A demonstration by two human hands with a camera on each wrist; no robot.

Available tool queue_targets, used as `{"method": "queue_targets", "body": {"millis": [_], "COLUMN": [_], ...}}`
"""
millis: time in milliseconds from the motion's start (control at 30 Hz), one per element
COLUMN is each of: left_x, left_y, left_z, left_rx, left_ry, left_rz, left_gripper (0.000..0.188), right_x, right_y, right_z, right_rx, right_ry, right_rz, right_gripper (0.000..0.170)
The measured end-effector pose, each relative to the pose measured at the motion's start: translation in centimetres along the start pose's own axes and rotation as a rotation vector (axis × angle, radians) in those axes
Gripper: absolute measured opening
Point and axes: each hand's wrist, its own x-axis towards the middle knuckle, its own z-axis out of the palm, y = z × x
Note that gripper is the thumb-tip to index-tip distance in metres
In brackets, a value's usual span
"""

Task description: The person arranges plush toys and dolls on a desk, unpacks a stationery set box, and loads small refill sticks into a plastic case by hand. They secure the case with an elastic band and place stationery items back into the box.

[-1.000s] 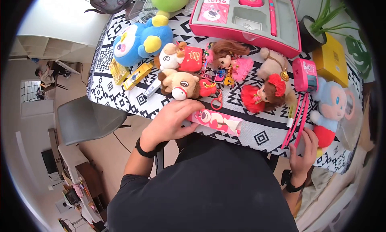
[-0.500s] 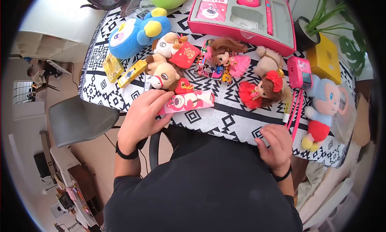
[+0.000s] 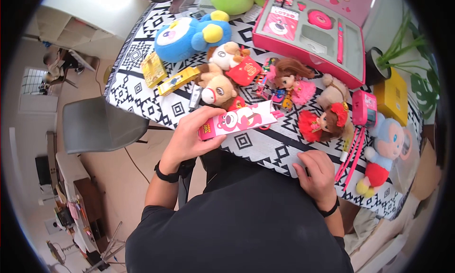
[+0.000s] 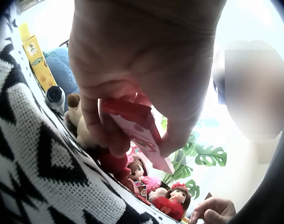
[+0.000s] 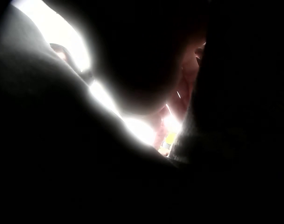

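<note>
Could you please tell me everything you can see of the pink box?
The pink box is long, slim and looks like card, printed with a bear and yellow lettering. The left hand grips one end; at the other, apparently open, what look like pink sticks poke out. It slants over the patterned cloth.

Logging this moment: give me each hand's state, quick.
Left hand: holding the pink bear-print box between thumb and fingers.
Right hand: open, fingers loosely curled, nothing visible in it.
</note>
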Motion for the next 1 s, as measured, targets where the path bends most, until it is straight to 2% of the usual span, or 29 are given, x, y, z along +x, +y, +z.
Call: {"method": "queue_targets", "body": {"millis": [100,300,433,600,733,800,833,900,933,1000], "left_x": [-0.6,0.2,1.3,2.5,2.9,2.7,2.6,2.7,2.8,3.7], "left_y": [-0.3,1.5,3.0,4.7,5.2,5.5,5.6,6.0,6.4,7.3], "left_z": [-1.2,-1.6,0.3,2.8,5.7,7.3,8.1,9.5,10.0,10.6], "left_rx": [0.01,0.136,0.227,0.155,0.107,0.146,0.184,0.274,0.365,0.435], "left_ry": [0.027,-0.069,-0.084,-0.148,-0.098,-0.019,-0.01,0.012,0.038,0.063], "left_rz": [-0.003,0.066,0.094,0.09,0.062,-0.044,-0.061,-0.013,0.026,0.11], "left_gripper": [0.057,0.058,0.062,0.063,0.058,0.057,0.059,0.06,0.061,0.061], "right_x": [0.2,0.8,0.7,0.4,0.2,0.4,0.7,1.5,1.6,1.7], "right_y": [0.0,-0.1,0.0,0.3,0.3,0.0,-0.1,-0.2,-0.2,-0.3], "right_z": [0.5,0.4,0.6,0.6,0.5,0.1,-0.2,-0.6,-0.4,-0.2], "right_rx": [0.033,0.053,0.065,0.077,0.064,-0.054,-0.06,-0.295,-0.3,-0.399], "right_ry": [-0.022,-0.031,-0.018,0.012,0.045,0.067,0.071,-0.041,-0.038,-0.131], "right_rz": [-0.002,0.024,0.034,0.019,0.042,0.03,0.036,0.067,0.075,0.166], "right_gripper": [0.042,0.04,0.037,0.036,0.037,0.048,0.048,0.058,0.058,0.07]}}
